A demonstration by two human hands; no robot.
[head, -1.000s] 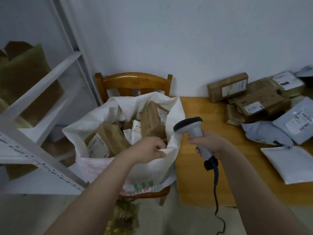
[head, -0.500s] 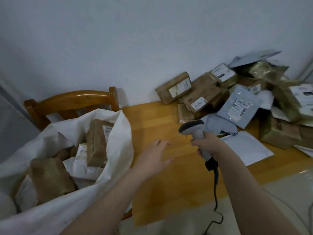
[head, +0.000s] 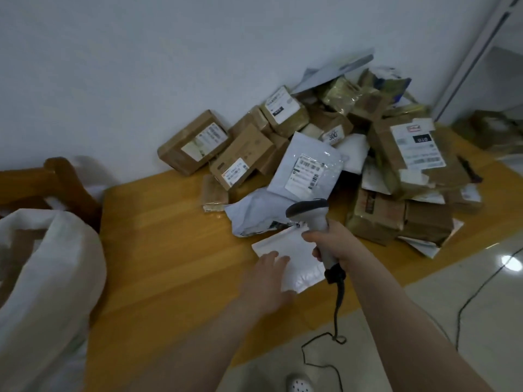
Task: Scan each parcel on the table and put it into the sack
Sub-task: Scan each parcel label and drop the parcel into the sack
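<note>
Head view is showing a flat white parcel (head: 297, 258) lying on the surface (head: 169, 236) under the left hand (head: 266, 281), whose fingers are resting straight on it, while the right hand (head: 336, 244) is gripping a scanner (head: 311, 213) just above it, a pile of parcels (head: 311, 165) sitting beyond both hands and the sack (head: 51, 264) well left of them.

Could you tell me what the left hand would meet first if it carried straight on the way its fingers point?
The flat white mailer on the table: the left hand seems to touch its near edge, though depth is unclear. Beyond the mailer lies the crumpled grey bag.
</note>
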